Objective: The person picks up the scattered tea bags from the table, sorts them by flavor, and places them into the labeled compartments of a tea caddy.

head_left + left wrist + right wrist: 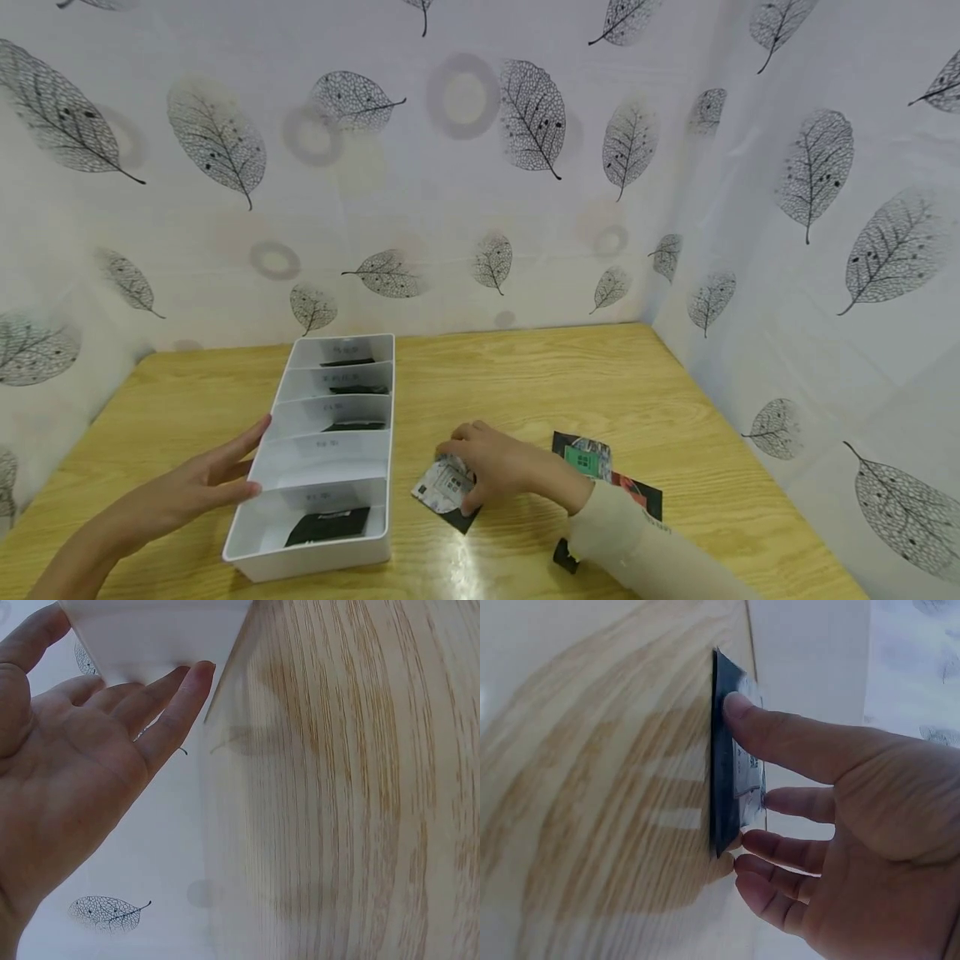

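A white box (pixel 315 564) split by dividers into several compartments stands left of centre, with dark packets in most of them. My left hand (pixel 187 490) touches its left side with fairly straight fingers, the thumb near the rim; in the left wrist view the fingertips (pixel 196 679) lie against the white wall. To the right of the box, my right hand (pixel 506 462) pinches a flat grey-and-black packet (pixel 441 487) by its edges at the tabletop. In the right wrist view the thumb is on one edge of this packet (pixel 724 772), and the other fingers reach the opposite edge.
More packets lie on the wooden table (pixel 510 367) at the right: one with a green label (pixel 583 458), a red-and-black one (pixel 647 497) partly behind the right arm, and a dark piece (pixel 564 557) by the sleeve. Leaf-patterned cloth (pixel 450 192) surrounds the table.
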Demonstrator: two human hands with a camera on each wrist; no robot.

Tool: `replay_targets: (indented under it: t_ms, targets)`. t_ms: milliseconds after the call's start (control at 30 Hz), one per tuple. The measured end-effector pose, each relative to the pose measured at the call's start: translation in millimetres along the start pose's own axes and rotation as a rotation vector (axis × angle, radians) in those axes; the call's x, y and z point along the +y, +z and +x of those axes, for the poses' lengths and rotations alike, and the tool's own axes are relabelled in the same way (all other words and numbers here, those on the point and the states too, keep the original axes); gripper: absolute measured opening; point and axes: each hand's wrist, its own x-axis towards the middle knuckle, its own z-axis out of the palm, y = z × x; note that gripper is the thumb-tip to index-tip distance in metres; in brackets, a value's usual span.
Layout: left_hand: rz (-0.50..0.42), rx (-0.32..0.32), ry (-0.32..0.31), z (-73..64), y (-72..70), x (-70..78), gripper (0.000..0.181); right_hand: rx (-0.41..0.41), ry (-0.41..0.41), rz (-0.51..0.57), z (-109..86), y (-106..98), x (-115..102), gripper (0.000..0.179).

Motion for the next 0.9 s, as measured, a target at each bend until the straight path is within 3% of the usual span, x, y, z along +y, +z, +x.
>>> replay_targets:
  t_ms: [267,533,800,900]
  targets:
    - [0.012,0.016,0.0,-0.8,0.3,-0.4,0.08,0.008,0.07,-0.011,1.7,-0.5,-0.9,0.069]
    - [0.007,0.01,-0.006,-0.9,0.4,0.7,0.08,0.067,0.154,0.242,5.4,2.2,11.0,0.054]
    - [0.011,0.008,-0.014,-0.9,-0.2,1.8,0.08,0.14,0.098,0.366,-3.2,-1.0,30.8,0.041]
    - [0.013,0.01,-0.021,-1.3,-0.3,1.8,0.08,0.186,0.093,0.48,-6.3,-4.5,35.7,0.034]
